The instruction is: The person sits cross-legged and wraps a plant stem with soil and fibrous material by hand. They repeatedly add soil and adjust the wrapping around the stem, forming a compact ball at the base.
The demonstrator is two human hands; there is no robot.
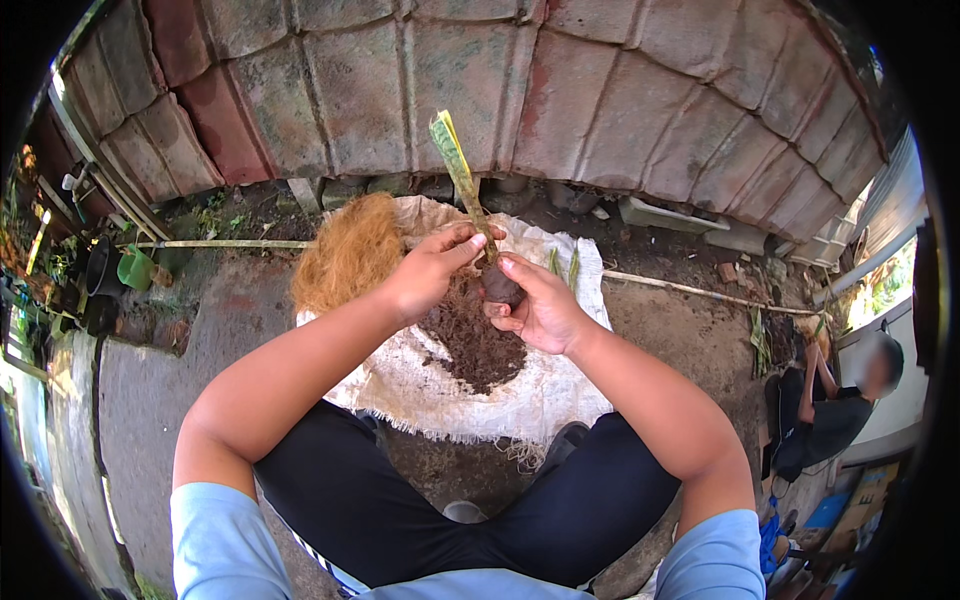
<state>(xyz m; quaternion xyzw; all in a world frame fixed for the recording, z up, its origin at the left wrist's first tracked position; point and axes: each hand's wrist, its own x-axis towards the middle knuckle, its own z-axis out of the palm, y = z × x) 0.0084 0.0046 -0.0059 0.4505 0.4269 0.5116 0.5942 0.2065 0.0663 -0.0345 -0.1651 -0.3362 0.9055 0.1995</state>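
A snake plant leaf cutting [459, 159], green with yellow edges, stands nearly upright in front of me, its top leaning left. My left hand [442, 259] pinches its lower stem between thumb and fingers. A dark ball of soil [501, 288] surrounds the base of the cutting, and my right hand [541, 304] cups it from the right. Below both hands, loose dark soil [480, 352] lies heaped on a white woven sack [390, 394]. A mound of brown coconut fibre [352, 251] rests on the sack's left side. Narrow green leaf pieces [574, 266] lie at its right.
Overhanging roof tiles [465, 90] span the far side. Pale poles [697, 289] run along the ground beside the sack. A green container [135, 268] and a black pot [103, 266] are at left. Another person [829, 420] sits at right near some plants.
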